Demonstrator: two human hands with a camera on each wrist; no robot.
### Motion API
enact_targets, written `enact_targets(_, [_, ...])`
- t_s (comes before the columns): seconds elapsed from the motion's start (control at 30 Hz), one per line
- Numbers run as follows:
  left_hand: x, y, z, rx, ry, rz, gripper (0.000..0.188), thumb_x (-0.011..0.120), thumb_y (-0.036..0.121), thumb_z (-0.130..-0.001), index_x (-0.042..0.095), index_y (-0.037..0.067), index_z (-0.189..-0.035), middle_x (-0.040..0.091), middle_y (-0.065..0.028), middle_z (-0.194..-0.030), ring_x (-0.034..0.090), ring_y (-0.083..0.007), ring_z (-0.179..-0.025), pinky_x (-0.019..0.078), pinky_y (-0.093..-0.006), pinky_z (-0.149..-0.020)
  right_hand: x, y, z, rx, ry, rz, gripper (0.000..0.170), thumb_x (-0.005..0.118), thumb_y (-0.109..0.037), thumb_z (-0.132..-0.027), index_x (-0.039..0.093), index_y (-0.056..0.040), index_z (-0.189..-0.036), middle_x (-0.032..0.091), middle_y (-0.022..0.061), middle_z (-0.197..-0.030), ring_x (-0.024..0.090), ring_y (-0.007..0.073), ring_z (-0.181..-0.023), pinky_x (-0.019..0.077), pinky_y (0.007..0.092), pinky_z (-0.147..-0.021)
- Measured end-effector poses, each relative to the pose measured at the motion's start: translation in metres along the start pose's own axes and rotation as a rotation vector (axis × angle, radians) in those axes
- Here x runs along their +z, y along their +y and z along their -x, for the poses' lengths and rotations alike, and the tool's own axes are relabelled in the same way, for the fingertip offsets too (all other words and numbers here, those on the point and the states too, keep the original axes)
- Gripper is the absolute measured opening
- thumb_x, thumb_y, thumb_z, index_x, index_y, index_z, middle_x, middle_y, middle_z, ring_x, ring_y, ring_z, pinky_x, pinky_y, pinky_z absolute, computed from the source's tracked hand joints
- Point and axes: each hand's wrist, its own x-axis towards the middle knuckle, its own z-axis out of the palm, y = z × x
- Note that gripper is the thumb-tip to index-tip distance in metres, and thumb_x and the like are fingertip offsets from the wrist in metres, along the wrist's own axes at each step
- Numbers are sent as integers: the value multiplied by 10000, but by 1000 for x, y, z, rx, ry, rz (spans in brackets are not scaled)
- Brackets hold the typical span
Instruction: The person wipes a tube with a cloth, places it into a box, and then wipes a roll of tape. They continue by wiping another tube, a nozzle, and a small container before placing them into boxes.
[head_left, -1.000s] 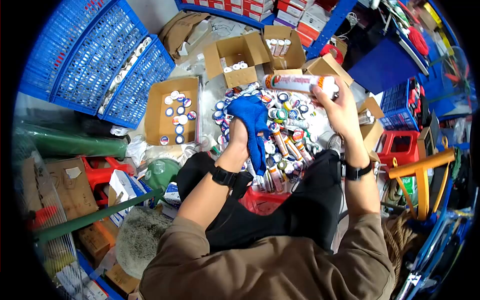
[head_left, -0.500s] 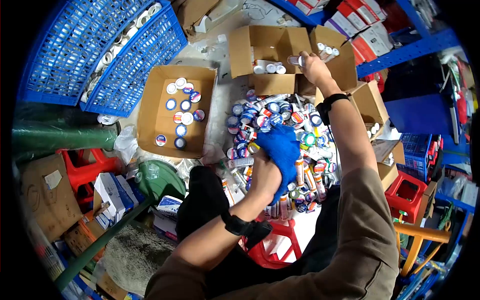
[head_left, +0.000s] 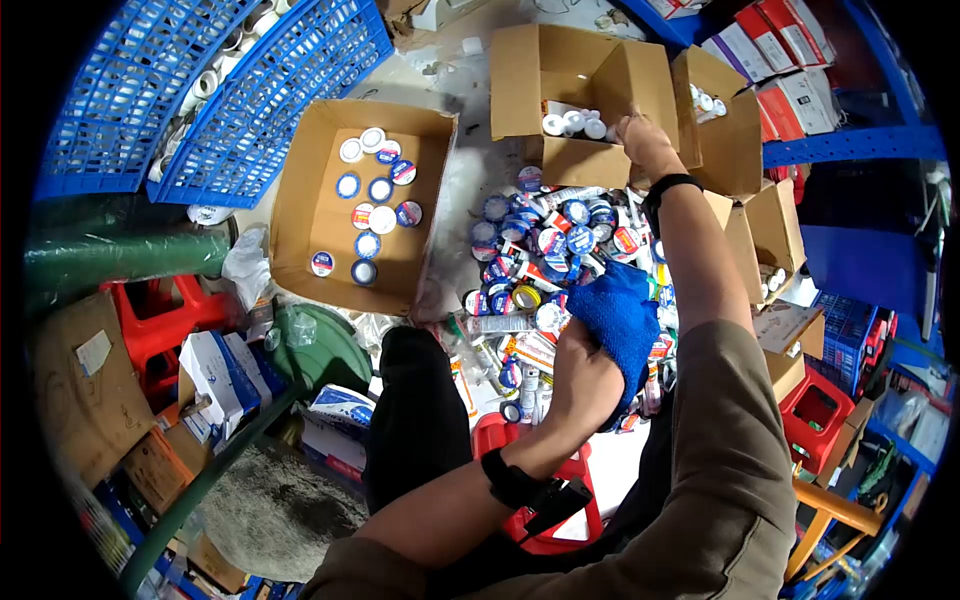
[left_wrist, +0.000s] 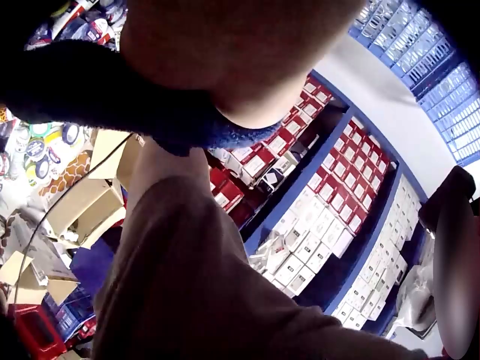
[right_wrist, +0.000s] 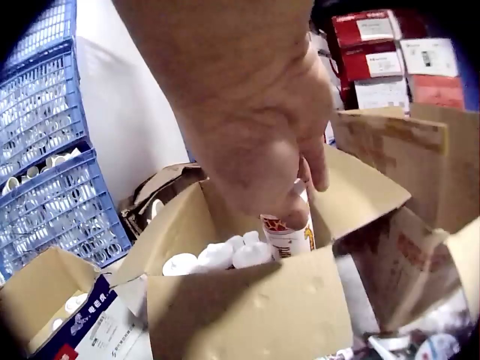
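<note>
In the right wrist view my right hand (right_wrist: 255, 150) grips a white printed tube (right_wrist: 291, 234) inside an open cardboard box (right_wrist: 251, 311), beside several white-capped tubes (right_wrist: 217, 255). The head view shows the right hand (head_left: 648, 143) at that box's right side, its tube mostly hidden. My left hand (head_left: 588, 378) holds a bunched blue cloth (head_left: 618, 318) above a heap of tubes and round-capped cartridges (head_left: 540, 235). The cloth covers the left fingertips. In the left wrist view the dark cloth (left_wrist: 97, 94) lies across the hand (left_wrist: 232, 52).
A wide cardboard box (head_left: 330, 215) with several round-capped pieces stands left of the heap. Blue crates (head_left: 270, 100) rise at the upper left. Another box with tubes (head_left: 735, 150) stands right of the right hand. A red stool (head_left: 590, 500) is below the left forearm.
The right hand has carried the tube from over the heap to the back box and lowered it inside. The left hand and cloth have shifted right in the head view, which has also moved.
</note>
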Motion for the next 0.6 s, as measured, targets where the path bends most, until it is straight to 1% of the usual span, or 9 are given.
enact_targets(0.17, [-4,-11,-6,-14,-16,113,234,649,166,-940,625,18,-1120,671,-54,-974,614,-93,-830,492,-265,-704,53,-1,-33,-52,-165,-67,338,430,-132,-954,571,0,-1231,504,225,-1376,573,344,-1191,479,440,-990])
enact_targets(0.2, [-5,-11,-6,-10,-8,115,234,649,166,-940,625,18,-1120,671,-54,-974,614,-93,-830,492,-265,-704,41,-14,-18,67,-76,-283,424,380,-175,-972,465,-10,-1353,511,239,-1364,569,385,-1186,467,465,-997])
enact_targets(0.3, [-6,-10,-6,-9,-18,86,222,654,135,-933,623,15,-1117,675,-64,-985,629,-111,-847,508,-273,-727,56,-25,-34,125,-44,-158,538,372,-234,-972,317,-13,-1460,505,236,-1375,562,434,-1182,457,471,-1011])
enact_targets(0.33, [-5,-11,-7,39,1,126,211,654,113,-928,623,13,-1111,676,-67,-990,636,-120,-858,516,-277,-745,52,-28,-42,201,-145,-194,603,402,-251,-953,256,-81,-1513,471,217,-1421,497,463,-1252,416,480,-1058])
enact_targets(0.37, [-5,-12,-7,84,21,165,202,653,90,-923,622,11,-1106,677,-70,-995,643,-129,-869,524,-281,-764,52,-31,-43,197,-149,-199,603,402,-251,-953,256,-81,-1513,471,217,-1421,497,463,-1252,416,480,-1058])
enact_targets(0.43, [-8,-13,-8,90,11,165,205,652,72,-920,618,9,-1112,676,-70,-1000,645,-133,-883,527,-286,-785,25,-47,-30,190,138,-151,613,481,-267,-927,300,-186,-1506,368,181,-1514,425,396,-1337,373,469,-1097])
enact_targets(0.47, [-9,-14,-9,99,-5,167,210,651,54,-916,613,8,-1117,676,-69,-1005,646,-137,-898,530,-291,-807,18,-54,-25,163,115,-196,589,509,-283,-920,352,-239,-1486,374,158,-1513,414,382,-1346,349,463,-1117])
enact_targets(0.57, [-8,-14,-9,15,32,199,205,644,51,-921,611,5,-1118,675,-66,-1004,642,-135,-911,527,-299,-816,56,-52,-49,1,133,-323,543,525,-282,-910,431,-221,-1441,408,141,-1487,434,384,-1323,335,452,-1124])
enact_targets(0.6, [-7,-14,-9,12,34,195,205,644,51,-921,611,5,-1118,675,-66,-1004,642,-135,-911,527,-299,-816,47,-53,-47,84,56,-485,484,536,-249,-889,508,-188,-1369,458,143,-1443,445,382,-1310,331,459,-1118])
